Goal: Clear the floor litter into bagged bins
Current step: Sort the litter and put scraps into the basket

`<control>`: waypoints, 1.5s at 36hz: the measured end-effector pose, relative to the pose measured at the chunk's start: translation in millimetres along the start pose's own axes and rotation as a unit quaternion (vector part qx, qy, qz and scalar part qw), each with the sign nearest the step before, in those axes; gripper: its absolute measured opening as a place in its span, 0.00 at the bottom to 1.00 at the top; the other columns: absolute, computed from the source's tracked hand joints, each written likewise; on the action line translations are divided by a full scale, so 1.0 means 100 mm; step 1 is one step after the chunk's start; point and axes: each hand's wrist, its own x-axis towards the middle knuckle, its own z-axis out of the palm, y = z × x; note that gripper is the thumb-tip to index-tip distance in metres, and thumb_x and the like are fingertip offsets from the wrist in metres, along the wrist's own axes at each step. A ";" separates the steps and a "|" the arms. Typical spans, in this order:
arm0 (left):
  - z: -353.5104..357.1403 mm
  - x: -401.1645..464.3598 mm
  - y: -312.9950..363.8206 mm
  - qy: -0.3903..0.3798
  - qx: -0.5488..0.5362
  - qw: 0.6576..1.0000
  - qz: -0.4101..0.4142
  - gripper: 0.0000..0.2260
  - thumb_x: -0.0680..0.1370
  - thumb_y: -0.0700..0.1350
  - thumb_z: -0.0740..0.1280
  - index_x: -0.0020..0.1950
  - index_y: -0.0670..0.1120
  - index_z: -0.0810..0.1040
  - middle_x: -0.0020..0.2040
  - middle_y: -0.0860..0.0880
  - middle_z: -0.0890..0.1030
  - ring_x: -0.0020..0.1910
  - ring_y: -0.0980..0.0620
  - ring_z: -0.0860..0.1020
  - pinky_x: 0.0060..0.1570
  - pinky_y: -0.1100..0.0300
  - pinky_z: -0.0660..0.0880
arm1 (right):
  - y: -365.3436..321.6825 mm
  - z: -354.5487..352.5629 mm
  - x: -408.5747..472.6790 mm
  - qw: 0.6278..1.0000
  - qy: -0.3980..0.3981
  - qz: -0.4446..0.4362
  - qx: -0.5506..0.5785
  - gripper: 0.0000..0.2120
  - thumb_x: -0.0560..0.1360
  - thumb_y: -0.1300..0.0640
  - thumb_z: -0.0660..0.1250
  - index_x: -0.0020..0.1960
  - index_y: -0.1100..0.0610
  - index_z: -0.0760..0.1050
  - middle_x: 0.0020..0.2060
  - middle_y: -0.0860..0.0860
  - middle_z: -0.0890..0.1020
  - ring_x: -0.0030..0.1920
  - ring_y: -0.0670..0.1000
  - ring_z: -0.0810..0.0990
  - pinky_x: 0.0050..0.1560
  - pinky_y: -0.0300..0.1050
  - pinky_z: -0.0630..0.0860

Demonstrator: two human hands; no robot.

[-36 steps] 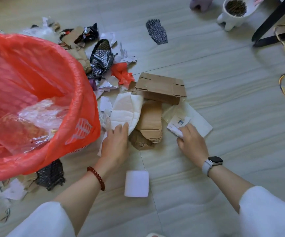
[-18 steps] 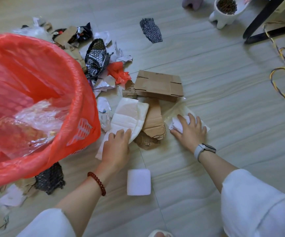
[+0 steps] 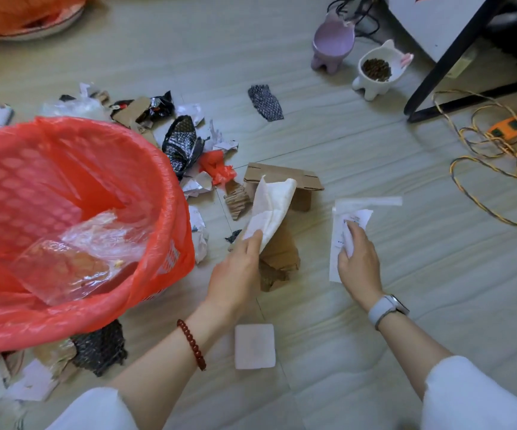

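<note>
A bin lined with a red bag [image 3: 164, 193] stands at the left, with clear plastic film [image 3: 96, 243] inside. My left hand [image 3: 238, 268] grips a white padded sheet [image 3: 271, 206] and holds it lifted off the floor, just right of the bin. My right hand [image 3: 357, 265] holds a clear plastic sleeve [image 3: 365, 201] together with a crumpled white slip [image 3: 354, 220]. Brown torn cardboard [image 3: 282, 252] lies between my hands, and a flat cardboard box [image 3: 285, 178] sits behind it.
Litter of black mesh wrap [image 3: 182, 141], red plastic [image 3: 216, 166] and paper scraps lies beyond the bin. A white foam square [image 3: 254, 346] sits near my forearms. Two pet bowls [image 3: 375, 69], a black table leg [image 3: 449, 54] and a tangled yellow cable [image 3: 495, 156] are at the right.
My left hand has raised the white padded sheet off the floor. My right hand has lifted the plastic sleeve and paper slip. The view has tilted up, showing more of the room.
</note>
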 end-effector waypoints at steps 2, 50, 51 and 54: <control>-0.20 0.06 0.13 0.009 -0.026 0.999 0.017 0.29 0.75 0.34 0.56 0.74 0.49 0.54 0.65 0.46 0.69 0.53 0.41 0.74 0.42 0.50 0.71 | -0.24 -0.19 0.06 0.999 0.005 -0.007 0.034 0.31 0.75 0.68 0.57 0.74 0.51 0.54 0.68 0.55 0.70 0.60 0.60 0.72 0.49 0.40 0.63; -1.62 -0.71 -2.51 0.213 -0.117 0.959 -0.145 0.31 0.75 0.33 0.54 0.76 0.45 0.49 0.77 0.47 0.50 0.75 0.47 0.53 0.67 0.44 0.63 | -3.06 1.89 -0.23 0.725 -0.400 -0.338 -0.447 0.40 0.70 0.38 0.64 0.73 0.40 0.44 0.75 0.53 0.38 0.72 0.70 0.40 0.68 0.68 0.53; -1.61 -0.70 -2.50 0.222 -0.123 0.958 -0.136 0.31 0.75 0.32 0.54 0.76 0.44 0.50 0.77 0.47 0.50 0.75 0.46 0.54 0.67 0.44 0.63 | -3.00 1.96 -0.24 0.717 -0.415 -0.329 -0.453 0.38 0.71 0.37 0.61 0.73 0.40 0.43 0.75 0.55 0.39 0.72 0.71 0.40 0.70 0.68 0.50; -1.56 -0.69 -2.49 0.244 -0.124 0.954 -0.124 0.31 0.74 0.32 0.55 0.76 0.44 0.51 0.76 0.46 0.52 0.74 0.45 0.56 0.66 0.44 0.64 | -2.92 2.06 -0.26 0.679 -0.433 -0.345 -0.481 0.35 0.72 0.36 0.57 0.73 0.42 0.45 0.75 0.59 0.41 0.72 0.71 0.38 0.70 0.69 0.46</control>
